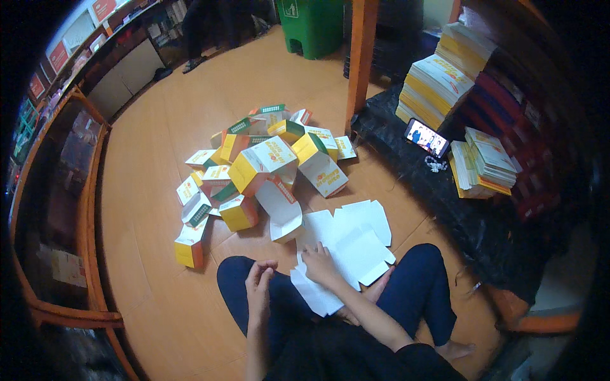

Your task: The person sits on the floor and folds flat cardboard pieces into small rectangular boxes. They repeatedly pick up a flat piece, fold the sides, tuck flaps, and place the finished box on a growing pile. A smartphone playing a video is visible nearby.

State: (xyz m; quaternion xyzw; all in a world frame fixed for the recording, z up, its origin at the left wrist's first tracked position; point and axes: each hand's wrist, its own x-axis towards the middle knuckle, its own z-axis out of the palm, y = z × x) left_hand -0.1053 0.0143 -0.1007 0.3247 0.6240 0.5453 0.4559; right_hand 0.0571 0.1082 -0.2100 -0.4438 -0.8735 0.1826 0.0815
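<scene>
A flat carton blank, white side up with cut flaps and creases, lies across my lap and folded legs. My right hand is on its left part, fingers bent and closed at a fold of the card; the fingertips are partly hidden. To the left, above my knee, my left hand is raised apart from the blank, its fingers loosely curved with nothing visible in them. Just beyond the blank is a heap of folded cartons, white and yellow with orange and green parts, tipped at various angles.
On the right, a low black-covered platform bears a tall stack of flat cartons, a smaller stack and a propped phone. An orange post rises at its corner. A green bin stands behind; a wooden-framed cabinet is left.
</scene>
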